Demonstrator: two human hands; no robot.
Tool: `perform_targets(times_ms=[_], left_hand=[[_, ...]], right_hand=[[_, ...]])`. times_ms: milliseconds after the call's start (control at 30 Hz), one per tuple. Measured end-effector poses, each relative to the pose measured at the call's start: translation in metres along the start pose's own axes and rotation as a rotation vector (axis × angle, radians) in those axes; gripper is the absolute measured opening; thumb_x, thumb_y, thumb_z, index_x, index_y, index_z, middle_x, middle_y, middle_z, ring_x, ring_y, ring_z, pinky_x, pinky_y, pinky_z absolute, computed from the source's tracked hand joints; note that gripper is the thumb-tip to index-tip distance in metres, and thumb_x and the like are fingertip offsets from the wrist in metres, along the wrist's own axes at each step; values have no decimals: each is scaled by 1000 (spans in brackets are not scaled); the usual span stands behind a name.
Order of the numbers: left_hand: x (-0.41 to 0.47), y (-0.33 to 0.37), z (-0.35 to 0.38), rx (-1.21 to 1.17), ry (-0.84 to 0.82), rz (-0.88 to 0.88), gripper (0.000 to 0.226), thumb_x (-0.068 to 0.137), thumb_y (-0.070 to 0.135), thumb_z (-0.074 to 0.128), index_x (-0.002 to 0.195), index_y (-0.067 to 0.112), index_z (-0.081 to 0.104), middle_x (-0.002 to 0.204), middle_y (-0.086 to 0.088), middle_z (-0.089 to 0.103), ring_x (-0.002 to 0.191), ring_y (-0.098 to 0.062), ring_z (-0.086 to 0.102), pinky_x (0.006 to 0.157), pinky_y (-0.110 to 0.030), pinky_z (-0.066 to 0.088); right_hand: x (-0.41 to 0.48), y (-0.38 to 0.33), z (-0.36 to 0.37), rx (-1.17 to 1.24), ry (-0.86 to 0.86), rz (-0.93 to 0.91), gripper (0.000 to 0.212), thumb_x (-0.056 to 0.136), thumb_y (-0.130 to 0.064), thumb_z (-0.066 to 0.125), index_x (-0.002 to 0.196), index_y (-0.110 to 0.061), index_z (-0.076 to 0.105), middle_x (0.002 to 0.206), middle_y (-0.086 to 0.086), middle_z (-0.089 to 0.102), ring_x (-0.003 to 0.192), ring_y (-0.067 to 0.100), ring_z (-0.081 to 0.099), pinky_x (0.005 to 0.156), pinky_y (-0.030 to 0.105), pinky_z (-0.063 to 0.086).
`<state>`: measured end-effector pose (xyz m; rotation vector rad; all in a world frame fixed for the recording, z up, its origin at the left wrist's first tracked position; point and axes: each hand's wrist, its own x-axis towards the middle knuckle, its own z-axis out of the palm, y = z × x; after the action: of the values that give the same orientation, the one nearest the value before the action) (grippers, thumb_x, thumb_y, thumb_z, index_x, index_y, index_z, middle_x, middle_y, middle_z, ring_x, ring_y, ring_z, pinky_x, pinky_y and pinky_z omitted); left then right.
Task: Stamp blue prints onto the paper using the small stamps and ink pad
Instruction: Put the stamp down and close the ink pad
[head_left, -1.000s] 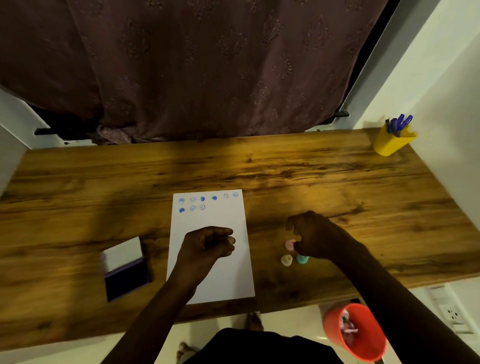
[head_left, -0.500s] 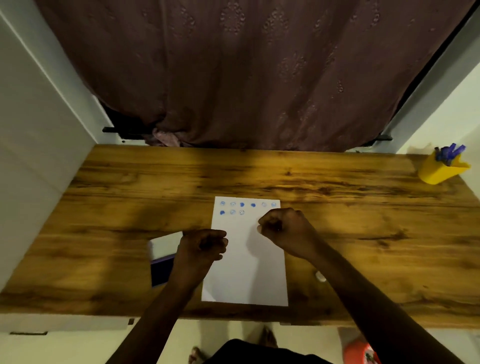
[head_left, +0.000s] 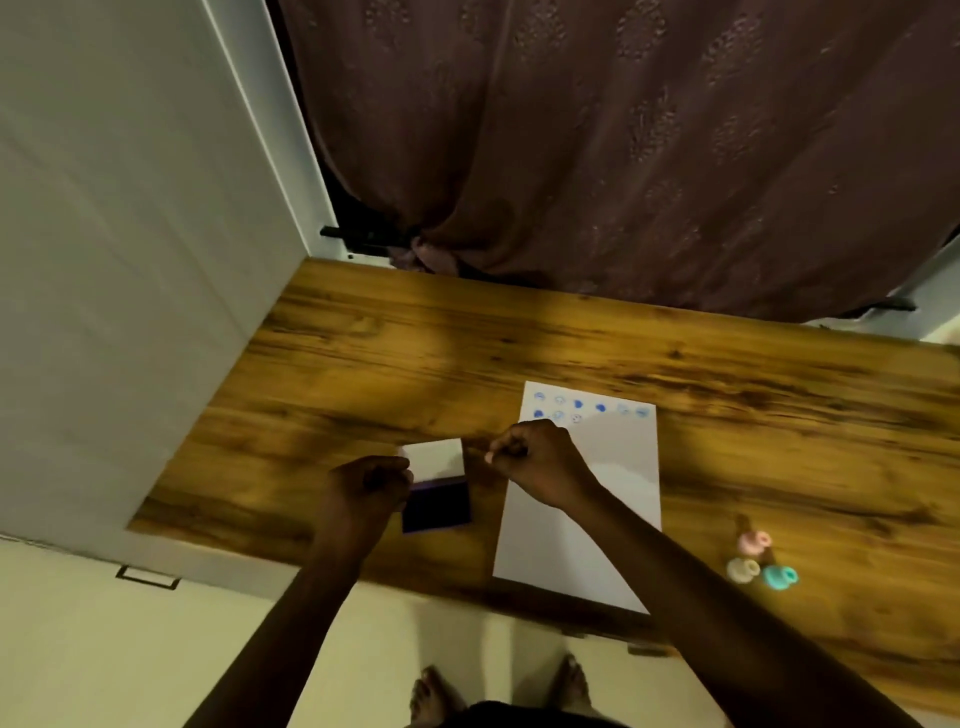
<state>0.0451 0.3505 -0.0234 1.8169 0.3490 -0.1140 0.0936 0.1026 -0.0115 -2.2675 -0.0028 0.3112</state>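
Observation:
A white paper (head_left: 597, 540) lies on the wooden table (head_left: 779, 441), with several blue prints (head_left: 577, 409) in two rows along its far edge. Left of it sits the ink pad (head_left: 439, 506), dark blue, its white lid (head_left: 436, 457) folded open behind. My right hand (head_left: 540, 462) hovers between the paper's left edge and the lid, fingers pinched shut on a small stamp that is mostly hidden. My left hand (head_left: 363, 488) is a closed fist touching the pad's left edge. Pink (head_left: 754, 541), cream (head_left: 743, 569) and teal (head_left: 779, 576) stamps stand right of the paper.
A brown curtain (head_left: 623, 156) hangs behind the table's far edge. A white panel (head_left: 130, 260) bounds the table on the left. The near table edge runs just below the paper, with my bare feet (head_left: 431, 696) on the floor beneath.
My right hand left the group of stamps and crossed the paper leftward to the ink pad. My left hand slid off the paper to the pad's left edge. The view swung left.

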Motion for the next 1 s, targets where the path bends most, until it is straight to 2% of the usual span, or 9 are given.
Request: perform_targets(times_ms=[133, 200, 300, 400, 467, 533, 600, 733, 1000], left_hand=[[15, -12, -13, 101, 41, -3, 20, 87, -2, 75, 87, 19, 78, 78, -3, 79, 71, -22, 76, 73, -45, 65], [23, -16, -17, 189, 58, -7, 15, 85, 3, 77, 96, 12, 79, 81, 0, 77, 69, -15, 75, 71, -41, 65], [34, -18, -15, 257, 55, -22, 17, 83, 7, 77, 100, 10, 79, 83, 1, 75, 74, -15, 73, 64, -25, 55], [42, -19, -9, 314, 13, -12, 9, 80, 5, 74, 80, 12, 79, 73, 4, 75, 74, -18, 74, 53, -7, 43], [46, -22, -7, 320, -8, -25, 10, 81, 5, 72, 81, 11, 81, 79, -5, 80, 76, -21, 76, 57, -14, 51], [49, -24, -6, 266, -51, -27, 14, 80, 3, 72, 90, 6, 81, 87, -17, 81, 80, -32, 78, 69, -40, 65], [50, -26, -6, 232, -63, -7, 19, 78, 2, 71, 95, 4, 80, 90, -21, 80, 82, -38, 78, 74, -57, 64], [50, -30, -7, 226, -86, 28, 22, 81, -1, 69, 98, 8, 81, 92, -13, 82, 84, -30, 79, 76, -56, 65], [37, -25, -4, 243, -71, 116, 29, 84, -13, 65, 104, 3, 78, 104, -19, 79, 98, -34, 76, 87, -51, 63]], right_hand=[[15, -8, 21, -24, 8, 64, 20, 83, -32, 79, 98, -18, 78, 102, -2, 77, 83, 4, 65, 63, 6, 42], [21, -12, 30, -58, 10, 84, 19, 83, -30, 79, 97, -17, 78, 101, -1, 77, 87, 10, 69, 62, 7, 41], [28, -16, 42, -88, 21, 92, 15, 83, -24, 79, 92, -12, 78, 98, 4, 77, 88, 19, 72, 59, 7, 39], [33, -19, 49, -93, 39, 109, 16, 81, -23, 80, 88, -8, 77, 92, 7, 75, 78, 18, 69, 56, 9, 39], [35, -20, 53, -104, 39, 115, 16, 80, -20, 81, 88, -7, 76, 92, 8, 75, 81, 20, 69, 59, 14, 43], [37, -19, 55, -119, 44, 122, 13, 80, -16, 80, 90, -9, 76, 95, 6, 74, 87, 21, 69, 68, 20, 48], [38, -17, 56, -136, 46, 125, 11, 80, -14, 79, 91, -11, 76, 98, 5, 75, 91, 21, 69, 73, 22, 49], [38, -12, 58, -145, 31, 134, 17, 81, -15, 78, 97, -13, 75, 105, 4, 75, 97, 21, 70, 78, 25, 54], [34, -9, 58, -111, 14, 148, 21, 83, -17, 75, 104, -17, 77, 113, 4, 75, 102, 22, 70, 75, 20, 48]])
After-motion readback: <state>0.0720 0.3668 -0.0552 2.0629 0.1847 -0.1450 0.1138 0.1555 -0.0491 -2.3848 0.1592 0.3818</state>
